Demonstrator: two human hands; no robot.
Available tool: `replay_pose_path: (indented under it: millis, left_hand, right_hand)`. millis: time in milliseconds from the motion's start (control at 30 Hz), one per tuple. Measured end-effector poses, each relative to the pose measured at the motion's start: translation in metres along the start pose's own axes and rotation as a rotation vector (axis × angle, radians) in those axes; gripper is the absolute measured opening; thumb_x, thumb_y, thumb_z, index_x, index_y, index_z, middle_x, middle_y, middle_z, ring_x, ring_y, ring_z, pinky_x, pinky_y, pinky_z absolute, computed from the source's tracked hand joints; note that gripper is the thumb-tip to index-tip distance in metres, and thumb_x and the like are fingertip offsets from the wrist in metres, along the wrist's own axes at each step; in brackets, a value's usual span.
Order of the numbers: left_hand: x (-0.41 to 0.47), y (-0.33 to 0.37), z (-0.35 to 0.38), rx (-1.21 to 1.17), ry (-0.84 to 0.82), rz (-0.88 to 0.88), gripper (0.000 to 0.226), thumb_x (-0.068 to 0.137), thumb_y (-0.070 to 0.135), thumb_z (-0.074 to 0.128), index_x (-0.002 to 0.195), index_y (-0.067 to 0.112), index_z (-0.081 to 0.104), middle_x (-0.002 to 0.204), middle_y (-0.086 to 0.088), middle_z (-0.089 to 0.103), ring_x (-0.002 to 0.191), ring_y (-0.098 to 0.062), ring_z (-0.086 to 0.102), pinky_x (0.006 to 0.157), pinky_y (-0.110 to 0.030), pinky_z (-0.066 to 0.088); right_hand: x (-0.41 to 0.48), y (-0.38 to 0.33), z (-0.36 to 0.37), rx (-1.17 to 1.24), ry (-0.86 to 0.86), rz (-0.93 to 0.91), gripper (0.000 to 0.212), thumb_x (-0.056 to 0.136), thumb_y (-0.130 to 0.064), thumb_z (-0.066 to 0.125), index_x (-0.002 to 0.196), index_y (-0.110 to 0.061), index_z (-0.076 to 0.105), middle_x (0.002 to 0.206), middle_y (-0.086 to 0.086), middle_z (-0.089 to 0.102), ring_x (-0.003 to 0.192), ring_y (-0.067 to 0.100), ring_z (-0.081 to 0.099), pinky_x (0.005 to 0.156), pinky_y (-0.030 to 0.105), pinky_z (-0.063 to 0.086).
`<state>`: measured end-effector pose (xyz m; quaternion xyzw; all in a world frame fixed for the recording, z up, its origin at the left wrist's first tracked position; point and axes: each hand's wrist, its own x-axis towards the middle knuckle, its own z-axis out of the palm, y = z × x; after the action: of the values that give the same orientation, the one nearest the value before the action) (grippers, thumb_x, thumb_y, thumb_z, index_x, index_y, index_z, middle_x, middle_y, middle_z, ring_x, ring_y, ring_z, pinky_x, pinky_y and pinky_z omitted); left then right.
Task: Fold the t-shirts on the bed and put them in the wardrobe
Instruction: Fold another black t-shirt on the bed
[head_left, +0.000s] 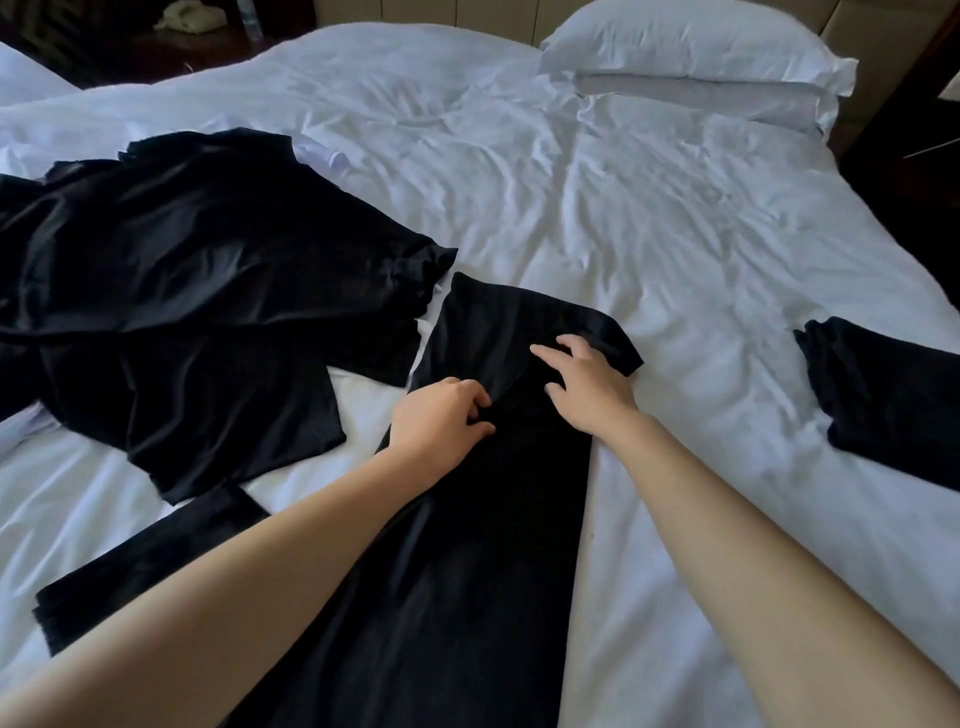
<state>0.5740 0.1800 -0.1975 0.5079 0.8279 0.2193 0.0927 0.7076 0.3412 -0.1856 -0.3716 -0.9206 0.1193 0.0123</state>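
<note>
The person's left hand (441, 421) has its fingers curled into the cloth of a black t-shirt (467, 571), bunching a small fold under the fingertips. The right hand (587, 384) lies just beside it, a little farther up the same shirt, with fingers spread and only slightly bent, resting on the fabric and holding nothing. The two hands are close but do not touch. The shirt under them is doubled into a long narrow band that runs from beyond the fingertips back between both bare forearms toward the person; one short sleeve sticks out just past the right hand. All of this lies on a bed (623, 208) covered in rumpled white linen. To the left of the left hand, and beyond it, sprawls a heap of black t-shirts (182, 260), unfolded and overlapping, its nearest edge close to the band of the shirt being handled. Below that heap, beside the left forearm, lies a flat strip of black cloth (145, 561); what it belongs to I cannot tell. Well out to the right of the right hand, near the bed's edge, sits a folded black garment (893, 405). Far beyond both hands, at the head of the bed, is a white pillow (696, 57).
</note>
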Motion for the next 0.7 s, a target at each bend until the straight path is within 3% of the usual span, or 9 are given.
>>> replay_pose_path:
  millis: [100,233,333,500,600,700]
  left_hand:
    - [-0.001,0.002,0.001,0.026,0.008,0.001,0.019,0.083,0.040,0.071,0.098,0.030,0.065,0.097,0.011,0.062,0.091,-0.010,0.060,0.068,-0.025,0.042]
    - [-0.004,0.004,-0.002,0.020,0.008,-0.003,0.012,0.084,0.039,0.069,0.086,0.030,0.062,0.094,0.012,0.060,0.087,-0.010,0.060,0.066,-0.026,0.042]
    - [-0.005,0.004,-0.006,-0.016,0.003,-0.003,0.012,0.087,0.037,0.064,0.087,0.030,0.054,0.089,0.012,0.061,0.084,-0.011,0.060,0.065,-0.029,0.045]
    - [-0.003,-0.003,-0.024,-0.191,0.047,-0.033,0.013,0.092,0.029,0.059,0.100,0.027,0.050,0.083,0.014,0.063,0.082,-0.009,0.060,0.069,-0.030,0.047]
    - [-0.004,-0.016,-0.036,-0.264,0.134,-0.089,0.016,0.090,0.032,0.063,0.099,0.029,0.049,0.079,0.014,0.061,0.076,-0.006,0.058,0.063,-0.027,0.042]
    - [-0.001,-0.036,-0.040,-0.252,0.211,-0.148,0.018,0.090,0.036,0.062,0.099,0.029,0.048,0.080,0.013,0.060,0.074,-0.004,0.057,0.058,-0.025,0.040]
  right_hand:
    - [0.003,0.000,0.001,0.026,0.006,0.012,0.041,0.096,-0.018,0.052,0.134,-0.032,0.047,0.154,-0.003,0.023,0.131,0.022,0.038,0.087,0.038,0.047]
    - [0.002,0.001,-0.006,-0.030,0.039,-0.002,0.011,0.092,-0.016,0.055,0.101,-0.021,0.054,0.145,-0.004,0.031,0.099,0.021,0.054,0.067,0.031,0.043]
    - [-0.001,-0.001,-0.014,-0.052,0.123,0.005,0.010,0.089,-0.010,0.054,0.095,-0.018,0.053,0.140,-0.005,0.037,0.079,0.026,0.058,0.061,0.031,0.043]
    - [0.013,-0.029,-0.038,0.213,0.411,0.012,0.017,0.087,-0.005,0.049,0.095,-0.018,0.055,0.111,-0.004,0.055,0.078,0.023,0.058,0.069,0.039,0.050]
    - [0.033,-0.060,-0.044,0.288,0.502,-0.060,0.017,0.087,-0.004,0.051,0.096,-0.017,0.056,0.108,-0.004,0.057,0.079,0.021,0.059,0.068,0.039,0.051]
    - [0.056,-0.083,-0.039,0.213,0.500,-0.090,0.017,0.087,-0.005,0.050,0.097,-0.016,0.057,0.111,-0.004,0.058,0.076,0.022,0.059,0.064,0.037,0.049]
